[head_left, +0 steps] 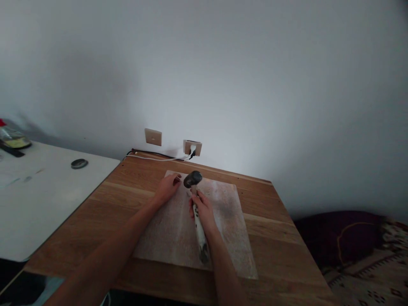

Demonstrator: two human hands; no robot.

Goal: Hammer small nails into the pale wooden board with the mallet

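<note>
My right hand (202, 211) is wrapped round the pale handle of a hammer (194, 180), whose dark head hangs just above a pale board (223, 238) lying on the wooden table (280, 238). My left hand (168, 188) rests on the board's far left part, fingers curled together close to the hammer head. Whatever sits under those fingers is too small to make out.
A white table (38, 199) adjoins on the left, carrying a small dark round object (79, 163) and a jar (12, 138) at its far corner. A wall socket (192, 147) with a white cable sits behind the table. A dark cushion (338, 233) lies at the right.
</note>
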